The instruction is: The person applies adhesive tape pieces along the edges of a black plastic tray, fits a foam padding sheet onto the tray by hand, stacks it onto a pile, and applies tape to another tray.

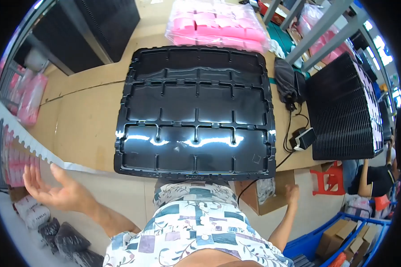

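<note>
A black plastic tray [178,107] with shallow moulded compartments lies flat on the table in front of my body, its glossy surface reflecting light and nothing in its compartments. My left hand [53,189] is held out to the left, palm up with the fingers apart, holding nothing. Nearest to it is a pale strip with a notched edge [26,140], which may be part of a stack. To the right, my right hand [292,196] is raised beside an open cardboard box [276,191], away from the tray. Its fingers are seen edge-on and too small to make out.
Pink items in clear plastic wrap [216,26] sit behind the tray. Tall black stacks [84,35] stand at the back left, and a stack of black trays [343,111] at the right. A cable with a black adapter [303,139] hangs over the edge. A red stool [329,178] is beyond.
</note>
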### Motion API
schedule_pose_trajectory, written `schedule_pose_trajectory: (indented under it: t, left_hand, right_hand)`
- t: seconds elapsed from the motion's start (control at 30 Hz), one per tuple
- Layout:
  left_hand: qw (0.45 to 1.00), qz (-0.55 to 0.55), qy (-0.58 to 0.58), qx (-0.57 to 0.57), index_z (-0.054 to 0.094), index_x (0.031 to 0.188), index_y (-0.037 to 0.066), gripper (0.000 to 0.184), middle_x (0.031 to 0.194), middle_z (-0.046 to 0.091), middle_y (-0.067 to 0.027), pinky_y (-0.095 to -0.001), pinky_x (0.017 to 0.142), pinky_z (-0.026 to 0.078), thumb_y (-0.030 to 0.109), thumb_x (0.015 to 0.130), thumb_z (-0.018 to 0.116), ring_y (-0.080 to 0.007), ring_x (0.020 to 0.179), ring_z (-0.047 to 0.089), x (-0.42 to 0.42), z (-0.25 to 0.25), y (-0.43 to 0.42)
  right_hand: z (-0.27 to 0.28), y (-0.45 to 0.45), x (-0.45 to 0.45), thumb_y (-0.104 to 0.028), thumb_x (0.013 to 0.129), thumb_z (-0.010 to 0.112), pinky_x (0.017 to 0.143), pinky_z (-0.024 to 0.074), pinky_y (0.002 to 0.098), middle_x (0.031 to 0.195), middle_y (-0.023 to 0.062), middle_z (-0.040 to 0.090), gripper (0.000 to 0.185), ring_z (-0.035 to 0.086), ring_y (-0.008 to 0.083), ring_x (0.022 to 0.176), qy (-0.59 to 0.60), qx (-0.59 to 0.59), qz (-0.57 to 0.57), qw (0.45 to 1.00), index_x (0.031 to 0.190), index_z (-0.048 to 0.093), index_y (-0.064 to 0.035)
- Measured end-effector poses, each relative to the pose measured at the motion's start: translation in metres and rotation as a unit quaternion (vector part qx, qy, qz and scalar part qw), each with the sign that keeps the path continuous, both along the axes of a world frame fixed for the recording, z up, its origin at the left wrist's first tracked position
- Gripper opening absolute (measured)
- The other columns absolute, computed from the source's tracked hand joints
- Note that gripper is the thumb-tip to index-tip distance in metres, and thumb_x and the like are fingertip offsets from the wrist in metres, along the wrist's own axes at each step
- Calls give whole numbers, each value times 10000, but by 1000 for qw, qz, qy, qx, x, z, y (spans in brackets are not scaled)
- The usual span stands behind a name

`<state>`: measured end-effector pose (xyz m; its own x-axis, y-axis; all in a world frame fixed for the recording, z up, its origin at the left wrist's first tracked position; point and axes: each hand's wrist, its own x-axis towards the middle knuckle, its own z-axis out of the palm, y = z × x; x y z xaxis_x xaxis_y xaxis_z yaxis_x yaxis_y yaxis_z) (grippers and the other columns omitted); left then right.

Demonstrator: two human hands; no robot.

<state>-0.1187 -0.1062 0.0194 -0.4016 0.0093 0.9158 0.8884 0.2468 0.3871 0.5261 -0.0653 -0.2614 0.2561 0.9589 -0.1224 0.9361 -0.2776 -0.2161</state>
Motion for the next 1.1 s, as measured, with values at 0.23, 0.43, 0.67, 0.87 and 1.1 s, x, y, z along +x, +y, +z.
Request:
schedule_pose_trajectory:
  t: [0.23,0.43,0.67,0.87,1.1]
  left_hand:
    - [819,-400,205,-356,691,918,30,116,921,673,-146,-421,767,496,87,856,611,-348,888,639,58,51,195]
    - [792,-335,180,-478,667,1036,21,227,1087,645,-202,-477,890,509,133,849,606,-390,1027,619,2,-37,391]
    - [789,-286,164,-519,640,1001,27,231,1084,643,-176,-473,900,507,162,818,675,-367,1085,601,-6,-43,399]
    - [787,-306,112,-525,653,911,17,108,913,676,-171,-434,819,510,105,852,636,-325,933,661,-12,-29,403]
    - [829,-381,125,-391,617,910,-4,136,944,631,-185,-451,812,494,121,858,629,-369,920,622,-4,-49,379]
  right_hand:
    - [9,17,20,-190,904,604,711,527,440,852,204,683,182,679,349,827,-153,-79,-15,985,995,670,-48]
    - [237,86,-166,-57,903,578,510,449,330,600,115,581,92,582,224,497,206,151,210,944,889,645,5]
    - [301,256,-304,-141,898,631,554,432,369,675,182,553,164,572,320,598,166,279,471,820,840,605,10]
    - [249,415,-409,-311,813,707,733,512,424,809,142,692,289,673,315,807,56,288,469,833,941,710,-52]
    - [254,465,-421,-282,814,612,741,525,395,825,153,705,263,680,317,816,181,170,468,848,877,724,-53]
